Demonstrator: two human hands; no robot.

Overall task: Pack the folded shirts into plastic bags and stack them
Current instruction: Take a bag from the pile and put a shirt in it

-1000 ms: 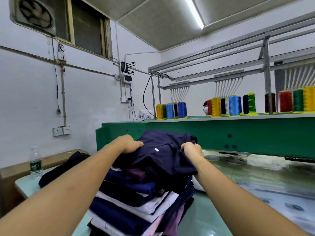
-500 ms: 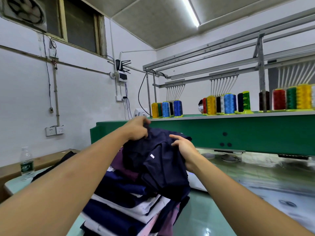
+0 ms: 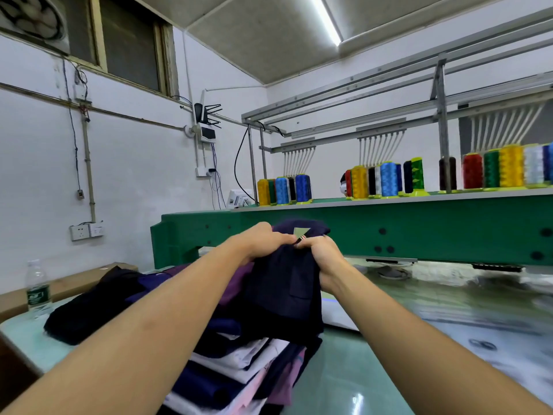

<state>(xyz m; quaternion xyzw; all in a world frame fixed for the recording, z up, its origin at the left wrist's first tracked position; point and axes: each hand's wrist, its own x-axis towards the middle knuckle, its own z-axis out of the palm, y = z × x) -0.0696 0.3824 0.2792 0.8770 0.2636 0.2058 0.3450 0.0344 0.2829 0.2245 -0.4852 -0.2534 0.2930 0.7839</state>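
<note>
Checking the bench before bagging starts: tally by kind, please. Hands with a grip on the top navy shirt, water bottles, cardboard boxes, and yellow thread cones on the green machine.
Hands with a grip on the top navy shirt: 2, left hand and right hand
Water bottle: 1
Cardboard box: 1
Yellow thread cones in view: 3
Total: 7

This is looking like a garment workshop: a long green embroidery machine [image 3: 359, 227] is carrying rows of coloured thread cones [image 3: 389, 179] under a metal thread rack [image 3: 443, 121], and a pile of folded shirts [image 3: 233, 365] is lying on the counter [image 3: 359, 378].
</note>
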